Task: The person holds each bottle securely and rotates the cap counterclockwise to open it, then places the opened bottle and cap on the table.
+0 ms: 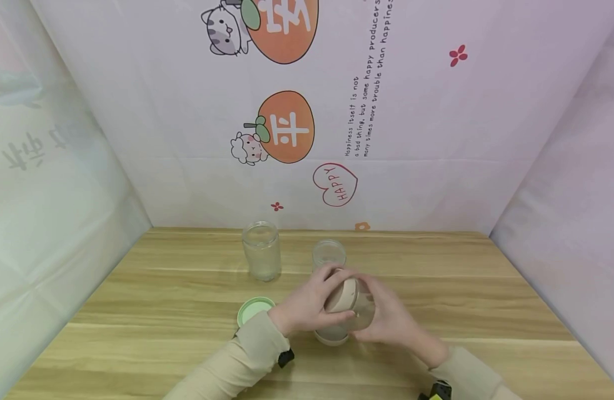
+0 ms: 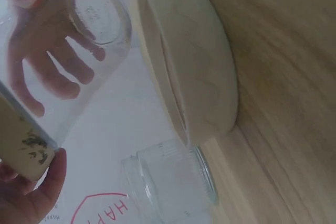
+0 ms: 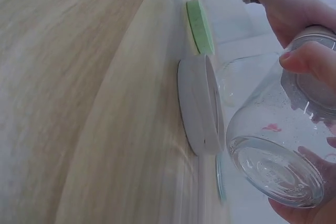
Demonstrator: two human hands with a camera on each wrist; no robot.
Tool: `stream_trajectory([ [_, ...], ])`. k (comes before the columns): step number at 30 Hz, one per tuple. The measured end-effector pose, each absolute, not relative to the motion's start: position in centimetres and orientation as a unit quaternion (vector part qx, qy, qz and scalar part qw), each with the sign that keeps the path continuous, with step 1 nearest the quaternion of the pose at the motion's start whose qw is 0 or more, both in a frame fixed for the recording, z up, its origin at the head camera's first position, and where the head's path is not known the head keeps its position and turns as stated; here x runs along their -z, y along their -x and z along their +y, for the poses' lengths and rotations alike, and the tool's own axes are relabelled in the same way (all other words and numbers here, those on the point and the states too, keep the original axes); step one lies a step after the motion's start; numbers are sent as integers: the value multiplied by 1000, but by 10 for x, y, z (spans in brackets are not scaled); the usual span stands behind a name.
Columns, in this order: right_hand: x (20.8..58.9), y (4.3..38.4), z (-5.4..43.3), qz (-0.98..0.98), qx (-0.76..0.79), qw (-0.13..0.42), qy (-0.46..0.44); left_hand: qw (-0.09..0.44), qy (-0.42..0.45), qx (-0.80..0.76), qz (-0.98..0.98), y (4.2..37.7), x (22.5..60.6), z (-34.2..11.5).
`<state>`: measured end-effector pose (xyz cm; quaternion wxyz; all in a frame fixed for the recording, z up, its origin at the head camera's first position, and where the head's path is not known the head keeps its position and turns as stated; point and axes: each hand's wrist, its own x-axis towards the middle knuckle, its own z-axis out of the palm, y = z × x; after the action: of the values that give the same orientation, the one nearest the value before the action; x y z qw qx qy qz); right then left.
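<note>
Over the table, both hands hold a clear jar point(image 1: 365, 312) tilted on its side, its beige lid point(image 1: 344, 298) toward the left. My left hand point(image 1: 307, 304) grips that lid, fingers over the top and thumb below. Around the clear body curls my right hand point(image 1: 394, 318), its fingers showing through the wall in the left wrist view. Below the jar, a second beige lid point(image 2: 202, 66) lies on the tabletop, partly hidden in the head view. A dark mark shows on the held lid's side in the left wrist view.
A tall clear jar point(image 1: 263, 254) without a lid stands at the back left. Another clear jar point(image 1: 329, 253) is just behind the hands, partly covered by them. A green lid point(image 1: 255, 309) lies beside my left sleeve. Cloth walls enclose the wooden table point(image 1: 462, 294).
</note>
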<state>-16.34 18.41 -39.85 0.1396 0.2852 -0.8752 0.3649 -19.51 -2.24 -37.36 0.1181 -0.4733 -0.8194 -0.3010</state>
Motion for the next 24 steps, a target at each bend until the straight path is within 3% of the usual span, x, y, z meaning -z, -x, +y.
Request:
stream_trajectory([
  [8,396,163,176,-876,-375,139,-268,222,474,276,-806,198,376,-23],
  [24,399,160,171,-874,-384,138,-263,342,473,259,-769,202,381,-21],
])
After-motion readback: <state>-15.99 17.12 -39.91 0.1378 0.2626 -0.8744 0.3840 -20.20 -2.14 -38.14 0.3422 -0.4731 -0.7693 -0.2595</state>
